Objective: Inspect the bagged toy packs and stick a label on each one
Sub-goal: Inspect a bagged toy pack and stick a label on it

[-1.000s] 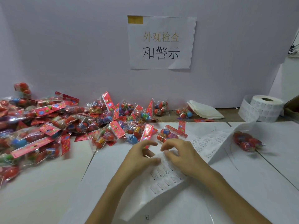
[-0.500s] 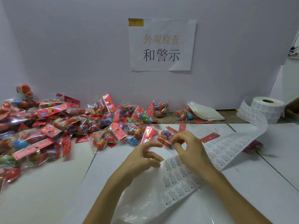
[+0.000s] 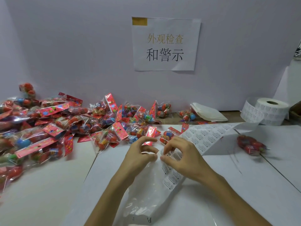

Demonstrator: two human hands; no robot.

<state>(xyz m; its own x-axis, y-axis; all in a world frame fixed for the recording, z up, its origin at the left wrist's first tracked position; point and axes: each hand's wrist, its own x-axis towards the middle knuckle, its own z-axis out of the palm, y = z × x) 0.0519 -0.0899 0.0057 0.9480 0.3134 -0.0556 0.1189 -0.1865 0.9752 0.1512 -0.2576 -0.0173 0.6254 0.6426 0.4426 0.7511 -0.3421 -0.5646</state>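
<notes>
— What covered the white surface (image 3: pixel 48 193)?
— Heaped toy packs (image 3: pixel 48 126) at left by the pale wall (image 3: pixel 81 54); mid-surface, left hand (image 3: pixel 138 158) and right hand (image 3: pixel 184 158) pinched the label strip (image 3: pixel 206 137) in curled fingers (image 3: pixel 147 139); a lone pack (image 3: pixel 249 145) and the label roll (image 3: pixel 270 110) lay right

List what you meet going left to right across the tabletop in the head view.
heap of toy packs → left hand → right hand → lone toy pack. The label strip that both hands pinch overlaps them, so it is left out.
</notes>
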